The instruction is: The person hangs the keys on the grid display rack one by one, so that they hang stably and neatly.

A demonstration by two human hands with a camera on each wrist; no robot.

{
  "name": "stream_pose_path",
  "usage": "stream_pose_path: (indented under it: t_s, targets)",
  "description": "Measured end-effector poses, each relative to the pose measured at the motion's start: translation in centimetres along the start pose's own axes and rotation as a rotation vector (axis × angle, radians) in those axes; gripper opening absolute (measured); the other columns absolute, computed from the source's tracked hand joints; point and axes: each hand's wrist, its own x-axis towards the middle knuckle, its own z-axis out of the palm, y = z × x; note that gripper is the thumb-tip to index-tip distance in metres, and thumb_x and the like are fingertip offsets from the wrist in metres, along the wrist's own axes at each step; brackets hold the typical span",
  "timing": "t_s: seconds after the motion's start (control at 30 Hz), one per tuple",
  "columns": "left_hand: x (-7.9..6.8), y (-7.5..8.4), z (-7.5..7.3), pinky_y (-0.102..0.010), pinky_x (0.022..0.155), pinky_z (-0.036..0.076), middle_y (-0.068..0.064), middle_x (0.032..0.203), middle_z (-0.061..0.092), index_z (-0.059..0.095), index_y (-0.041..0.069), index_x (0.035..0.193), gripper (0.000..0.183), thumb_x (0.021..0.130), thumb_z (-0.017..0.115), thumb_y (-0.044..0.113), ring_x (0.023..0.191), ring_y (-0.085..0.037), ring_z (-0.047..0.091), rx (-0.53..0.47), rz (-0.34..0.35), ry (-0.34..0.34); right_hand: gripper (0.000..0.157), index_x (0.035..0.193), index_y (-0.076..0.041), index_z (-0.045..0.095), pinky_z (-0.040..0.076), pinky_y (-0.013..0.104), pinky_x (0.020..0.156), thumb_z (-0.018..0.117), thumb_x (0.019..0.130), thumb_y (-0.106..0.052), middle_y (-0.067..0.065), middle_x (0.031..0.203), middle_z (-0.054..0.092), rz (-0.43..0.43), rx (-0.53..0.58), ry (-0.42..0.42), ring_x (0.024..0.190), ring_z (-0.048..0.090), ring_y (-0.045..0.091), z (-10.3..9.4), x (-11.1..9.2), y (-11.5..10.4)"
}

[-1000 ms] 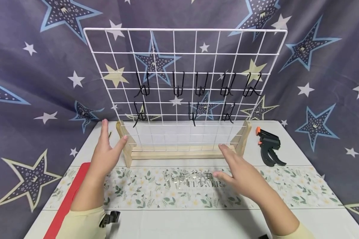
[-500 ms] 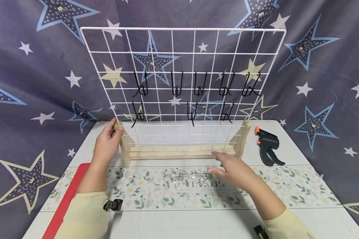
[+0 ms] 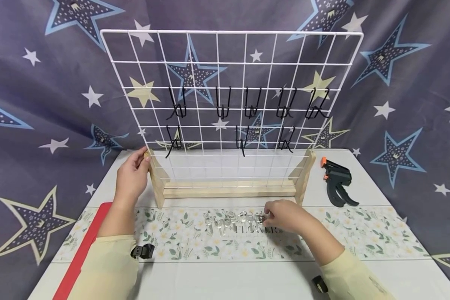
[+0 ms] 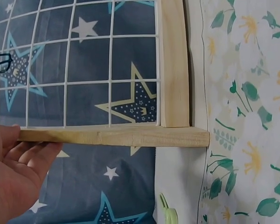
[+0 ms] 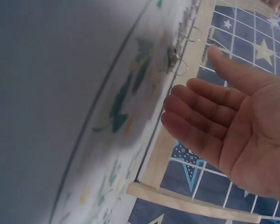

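A white wire grid rack (image 3: 230, 31) stands upright in a wooden base (image 3: 228, 192), with several black hooks (image 3: 223, 110) on it. My left hand (image 3: 131, 179) grips the upper end of the left wooden side piece (image 4: 107, 137), thumb above and fingers below it in the left wrist view. In front of the base lies a row of clear keychains (image 3: 225, 221) with metal rings. My right hand (image 3: 288, 214) is at the right end of this row. In the right wrist view its fingers are gently bent and the thumb stands apart, close to a metal ring (image 5: 181, 68).
A black pistol-shaped tool with orange tips (image 3: 337, 183) lies right of the rack. Along the left table edge is a flat red object (image 3: 86, 246). A floral runner (image 3: 360, 237) crosses the white table. A star-patterned cloth (image 3: 397, 104) hangs behind.
My left hand has moved right and taken hold of the rack's left wooden side. My right hand has come down and left to the keychains, its fingers drawing in.
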Motion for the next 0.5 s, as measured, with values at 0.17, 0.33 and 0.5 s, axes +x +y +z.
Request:
stream_pose_path:
  t_s: [0.17,0.33,0.5]
  targets:
    - [0.2,0.1,0.2,-0.037,0.103,0.051,-0.008,0.139,0.058,0.049,0.018,0.145,0.042,0.104,0.047,0.029,0.123,-0.020,0.058,0.000,0.013,0.015,0.025,0.090,-0.014,0.067,0.049,0.032,0.066,0.079,0.081,-0.034,-0.007,0.073,0.060,0.023,-0.035,-0.032,0.066,0.052,0.011,0.5,0.5,-0.5]
    - [0.2,-0.1,0.2,-0.038,0.105,0.050,-0.009,0.139,0.058,0.049,0.019,0.145,0.042,0.104,0.047,0.030,0.124,-0.020,0.057,0.012,0.007,0.026,0.027,0.091,-0.013,0.069,0.056,0.038,0.077,0.080,0.080,-0.035,-0.004,0.083,0.067,0.016,-0.108,-0.022,0.077,0.062,0.016,0.9,0.9,-1.2]
    - [0.0,-0.2,0.3,-0.038,0.106,0.048,-0.009,0.140,0.057,0.049,0.020,0.145,0.042,0.104,0.046,0.031,0.126,-0.021,0.056,0.005,0.002,0.025,0.024,0.087,-0.012,0.067,0.055,0.039,0.073,0.080,0.082,-0.032,-0.002,0.080,0.066,-0.016,-0.189,0.003,0.076,0.062,0.018,1.2,1.0,-1.6]
